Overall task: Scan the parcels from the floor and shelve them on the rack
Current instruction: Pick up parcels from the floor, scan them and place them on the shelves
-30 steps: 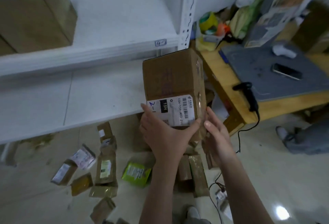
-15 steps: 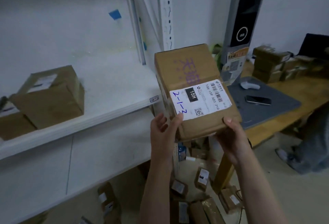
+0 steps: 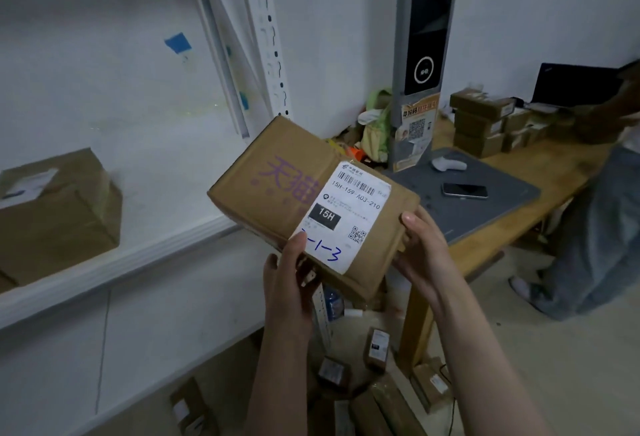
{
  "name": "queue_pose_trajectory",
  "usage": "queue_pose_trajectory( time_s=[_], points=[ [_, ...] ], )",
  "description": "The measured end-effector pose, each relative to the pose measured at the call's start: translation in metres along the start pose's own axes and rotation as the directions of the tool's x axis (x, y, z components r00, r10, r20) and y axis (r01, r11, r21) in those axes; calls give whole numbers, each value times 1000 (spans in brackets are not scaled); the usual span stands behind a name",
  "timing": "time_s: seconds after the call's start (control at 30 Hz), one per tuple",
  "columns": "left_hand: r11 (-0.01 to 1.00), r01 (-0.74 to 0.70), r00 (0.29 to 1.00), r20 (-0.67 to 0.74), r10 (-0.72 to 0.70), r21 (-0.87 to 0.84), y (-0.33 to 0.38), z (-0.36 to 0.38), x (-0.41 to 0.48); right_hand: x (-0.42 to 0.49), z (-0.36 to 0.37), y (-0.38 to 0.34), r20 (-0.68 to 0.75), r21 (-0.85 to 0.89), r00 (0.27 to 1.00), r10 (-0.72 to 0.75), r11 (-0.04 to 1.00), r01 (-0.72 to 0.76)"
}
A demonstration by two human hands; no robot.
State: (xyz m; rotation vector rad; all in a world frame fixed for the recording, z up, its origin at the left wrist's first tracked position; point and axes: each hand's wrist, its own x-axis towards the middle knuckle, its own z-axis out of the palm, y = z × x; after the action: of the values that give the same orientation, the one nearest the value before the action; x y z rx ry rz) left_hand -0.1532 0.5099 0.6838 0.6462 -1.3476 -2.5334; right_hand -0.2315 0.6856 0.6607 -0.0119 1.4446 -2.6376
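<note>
I hold a brown cardboard parcel [image 3: 294,193] in front of the white rack, tilted, its white label with barcode and blue handwriting facing me. My left hand [image 3: 289,273] grips its near left corner, thumb lying on the label. My right hand [image 3: 420,248] grips the near right corner, thumb on top. The parcel's far end hangs just over the front lip of the rack shelf [image 3: 145,255]. A larger brown box [image 3: 59,214] stands on that shelf at the left. Several small parcels [image 3: 375,349] lie on the floor below.
A wooden table [image 3: 498,248] stands at the right with a grey mat [image 3: 485,200], a phone [image 3: 465,190], a white handheld scanner [image 3: 448,164], a tall scanning kiosk [image 3: 420,55] and stacked small boxes [image 3: 485,124]. Another person [image 3: 595,228] stands at the far right. The rack upright [image 3: 266,37] rises behind the parcel.
I raised the parcel from near the floor up to shelf height and turned it so the label slants. My view lifted from the floor to the rack and table.
</note>
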Motion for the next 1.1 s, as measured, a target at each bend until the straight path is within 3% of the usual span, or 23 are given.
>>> queue_pose_trajectory(
  time_s=[0.1,0.3,0.6,0.7,0.8,0.93,1.1],
  points=[
    [997,-20,999,-35,17,-72,-15,19,7,16,-4,-2,0,-6,998,65,998,-65],
    [998,-52,997,-61,50,-33,-40,61,28,56,-40,-18,-63,-13,993,98,995,-99],
    [986,11,981,-191,-42,-164,-90,116,81,125,-104,-49,-12,-29,984,178,984,-179],
    [977,-10,955,-292,-54,-214,-109,131,94,159,-128,-36,-126,-43,966,224,972,-231],
    [970,-52,913,-406,-50,-237,-124,133,105,195,-159,-16,-355,-62,903,243,958,-282],
    [970,-70,855,-515,-61,-231,-140,125,114,220,-208,19,-557,-379,816,154,827,-415],
    [967,-44,829,-550,-106,-252,-147,124,118,229,-255,70,-466,-642,825,320,520,-564]
  ],
)
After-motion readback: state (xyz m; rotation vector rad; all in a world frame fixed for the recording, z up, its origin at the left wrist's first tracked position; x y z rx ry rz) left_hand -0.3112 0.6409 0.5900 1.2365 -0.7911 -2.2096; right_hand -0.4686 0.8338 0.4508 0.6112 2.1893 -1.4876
